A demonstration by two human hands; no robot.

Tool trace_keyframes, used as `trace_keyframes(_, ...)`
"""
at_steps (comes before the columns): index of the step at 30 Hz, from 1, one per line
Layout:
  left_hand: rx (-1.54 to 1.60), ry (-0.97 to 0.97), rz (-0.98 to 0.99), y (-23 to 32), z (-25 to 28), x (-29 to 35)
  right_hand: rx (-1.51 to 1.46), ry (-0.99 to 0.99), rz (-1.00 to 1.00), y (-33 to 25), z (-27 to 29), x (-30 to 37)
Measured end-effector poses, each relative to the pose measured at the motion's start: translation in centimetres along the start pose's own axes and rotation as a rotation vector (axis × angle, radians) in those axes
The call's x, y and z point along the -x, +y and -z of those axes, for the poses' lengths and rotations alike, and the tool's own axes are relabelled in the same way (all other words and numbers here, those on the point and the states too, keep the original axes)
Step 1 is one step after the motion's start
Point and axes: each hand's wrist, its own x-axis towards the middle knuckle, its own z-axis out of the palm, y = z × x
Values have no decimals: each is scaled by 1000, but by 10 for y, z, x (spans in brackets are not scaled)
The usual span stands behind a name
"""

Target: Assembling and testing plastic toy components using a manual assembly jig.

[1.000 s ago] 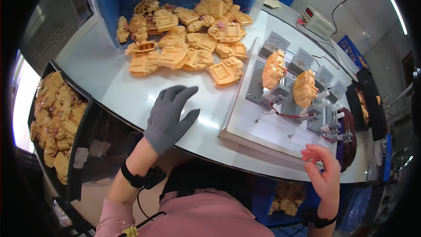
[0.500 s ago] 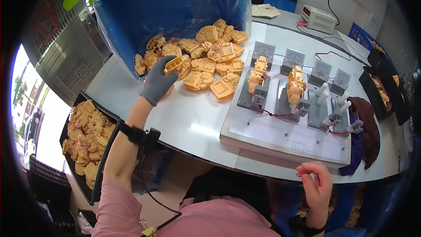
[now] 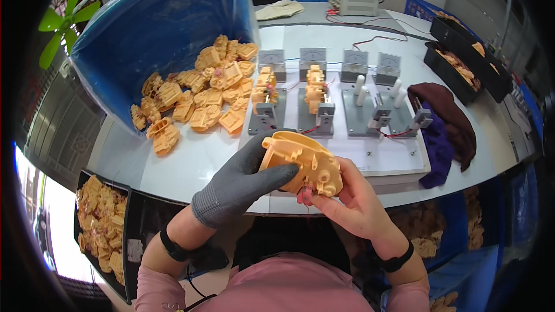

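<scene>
In front of me, over the table's near edge, both hands hold a yellow-orange plastic gear housing with moulded posts and a curved rim. My left hand, in a grey glove, grips its left side, thumb across the face. The bare fingers of my right hand close on its right end, beside a small pink-red part with a thin wire. Beyond, a white test board carries grey fixtures and several dial meters. Two similar housings stand in the left fixtures, one housing right of the other housing.
A tilted blue bin with a clear liner spills housings onto the table. A black crate of housings sits lower left. Brown cloth and purple cloth lie right, near black trays. A power supply stands behind.
My left hand has brought a housing from the pile to in front of me. My right hand has moved left and taken hold of it too. The view has shifted right.
</scene>
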Motion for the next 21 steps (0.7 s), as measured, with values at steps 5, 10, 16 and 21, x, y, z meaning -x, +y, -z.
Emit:
trace_keyframes(5, 222, -91, 6, -18, -32, -13, -201, 164, -50, -8, 18, 11)
trace_keyframes(10, 183, -165, 23, -35, -53, -8, -209, 264, 101, -1, 14, 13)
trace_keyframes(16, 94, -247, -155, -60, -45, -19, -102, 321, 85, -2, 15, 14)
trace_keyframes(21, 183, -280, -129, -58, -46, -22, 85, 402, 132, 5, 16, 12)
